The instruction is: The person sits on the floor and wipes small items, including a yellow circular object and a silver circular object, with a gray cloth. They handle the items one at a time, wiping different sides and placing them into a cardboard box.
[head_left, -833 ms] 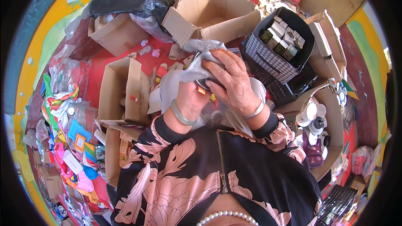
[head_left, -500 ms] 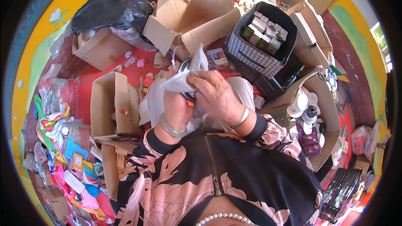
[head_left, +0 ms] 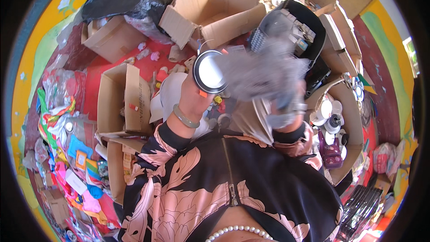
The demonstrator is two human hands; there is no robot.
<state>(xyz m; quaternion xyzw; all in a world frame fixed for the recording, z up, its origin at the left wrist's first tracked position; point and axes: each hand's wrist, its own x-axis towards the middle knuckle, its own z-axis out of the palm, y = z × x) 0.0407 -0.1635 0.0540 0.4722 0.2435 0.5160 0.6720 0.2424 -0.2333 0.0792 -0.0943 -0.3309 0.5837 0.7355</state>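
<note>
Fingers of the left hand (head_left: pixel 197 101) are now gripping a bared round metal tin (head_left: pixel 208 71), while the right hand (head_left: pixel 280 107) (too blurred to tell its grip) is apparently whipping the grey plastic bag (head_left: pixel 264 71) off to the right.

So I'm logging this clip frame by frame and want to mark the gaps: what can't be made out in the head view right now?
- Right hand: smeared by motion blur, its grip unreadable.
- Grey bag-like thing: blurred; material and contents unclear.
- Black basket: partly hidden behind the blur.
- Left hand: fingers hidden behind the round metal lid it holds.
- Floor items under the arms: covered by the floral jacket.
</note>
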